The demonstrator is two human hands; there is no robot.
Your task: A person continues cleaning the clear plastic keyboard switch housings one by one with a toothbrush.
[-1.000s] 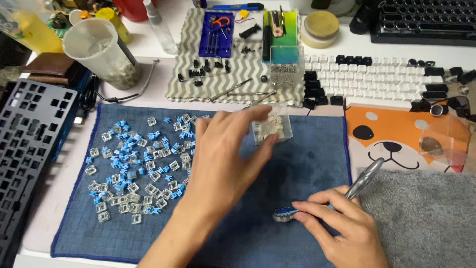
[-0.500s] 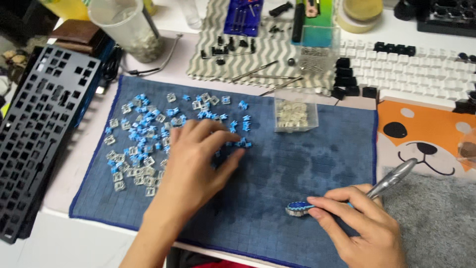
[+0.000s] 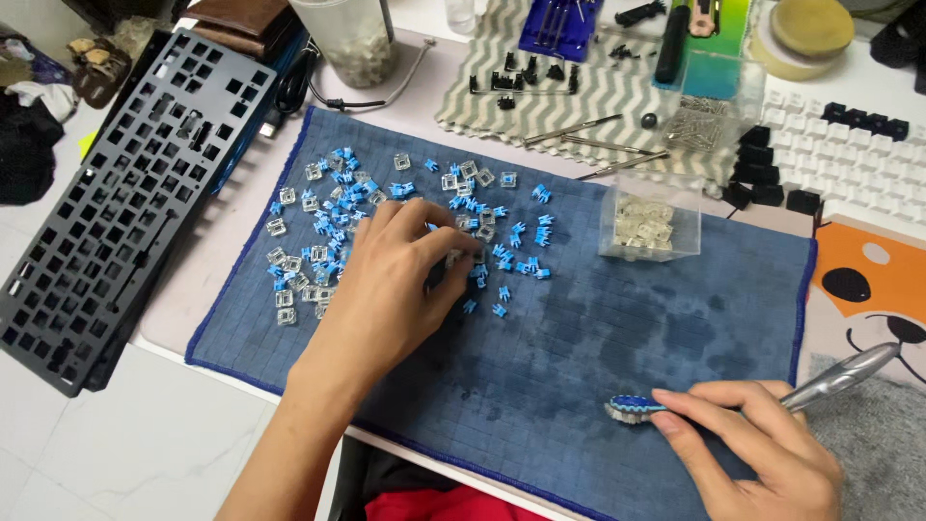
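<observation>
My left hand (image 3: 391, 280) rests on the blue cloth mat (image 3: 598, 338), fingers curled over the scattered blue and clear switch parts (image 3: 328, 227); whether a part sits between the fingertips is hidden. My right hand (image 3: 757, 453) lies at the mat's near right edge and holds a silver tool (image 3: 839, 376) whose blue tip (image 3: 632, 409) touches the mat. A small clear box (image 3: 650, 228) with pale switch pieces stands on the mat to the right of the pile.
A black keyboard plate (image 3: 116, 193) lies at the left. Behind the mat are a striped cloth (image 3: 579, 96) with small black parts and metal wires, a clear cup (image 3: 349, 39), white and black keycaps (image 3: 849, 164) and an orange dog-pattern mat (image 3: 878, 280).
My left hand pulled back from the clear box to the pile of switch parts on the left. The right hand stayed put with the tool. The view shifted left.
</observation>
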